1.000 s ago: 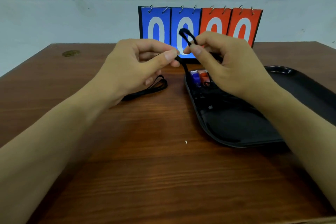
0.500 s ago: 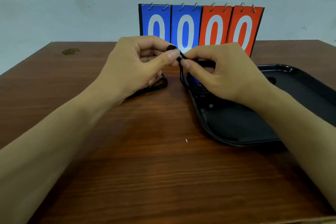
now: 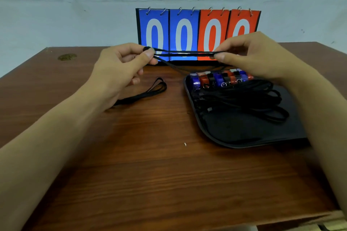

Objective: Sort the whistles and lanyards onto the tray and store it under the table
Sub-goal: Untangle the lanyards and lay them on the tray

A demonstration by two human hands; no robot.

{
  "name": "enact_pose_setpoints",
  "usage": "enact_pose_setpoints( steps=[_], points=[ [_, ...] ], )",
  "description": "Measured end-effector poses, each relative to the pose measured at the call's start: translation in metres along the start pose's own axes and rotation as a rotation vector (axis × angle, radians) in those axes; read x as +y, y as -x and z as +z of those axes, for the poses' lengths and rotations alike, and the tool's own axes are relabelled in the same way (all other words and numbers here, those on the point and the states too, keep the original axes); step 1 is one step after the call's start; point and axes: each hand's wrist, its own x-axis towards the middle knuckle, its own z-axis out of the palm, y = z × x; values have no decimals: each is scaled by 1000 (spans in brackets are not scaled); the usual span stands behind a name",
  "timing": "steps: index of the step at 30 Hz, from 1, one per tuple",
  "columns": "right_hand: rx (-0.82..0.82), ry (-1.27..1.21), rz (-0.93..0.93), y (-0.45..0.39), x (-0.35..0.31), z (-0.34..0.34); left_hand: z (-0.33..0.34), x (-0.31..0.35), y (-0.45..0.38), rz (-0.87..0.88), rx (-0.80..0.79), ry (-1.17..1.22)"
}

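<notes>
Both hands pinch one black lanyard (image 3: 185, 54) taut just in front of the scoreboard (image 3: 198, 33): left hand (image 3: 122, 73) at its left, right hand (image 3: 257, 56) at its right. Right of centre lies the tray (image 3: 234, 133) with whistles (image 3: 219, 78); bare table (image 3: 150, 174) stretches to the near edge.

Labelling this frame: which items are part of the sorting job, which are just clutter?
Job items:
held lanyard, stretched between left hand and right hand
loose lanyard on the table
whistles
lanyard pile
tray

Bystanders:
scoreboard
stain on the table
</notes>
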Motion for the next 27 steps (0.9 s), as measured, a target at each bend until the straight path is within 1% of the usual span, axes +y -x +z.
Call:
enact_pose_setpoints(
  steps=[2,5,9,12,15,17,19,22,27],
  points=[
    [-46,-6,38,0,3,-7,1,-2,0,-33,-24,-56],
    [-94,-68,92,4,10,-22,9,-5,4,-37,-61,-112],
    [-52,-259,163,11,26,-38,23,-6,10,4,-106,-156],
    [-58,-302,215,12,35,-46,32,-7,13,3,-144,-156],
    [-114,-174,274,16,43,-57,48,-6,19,27,-207,-244],
    [-198,-42,358,18,49,-65,60,-7,23,45,-235,-291],
    [-259,20,434,19,55,-69,70,-11,25,44,-263,-338],
    [-268,46,483,19,59,-68,77,-15,26,59,-300,-424],
    [-285,128,521,15,60,-67,76,-20,23,135,-289,-487]
  ],
)
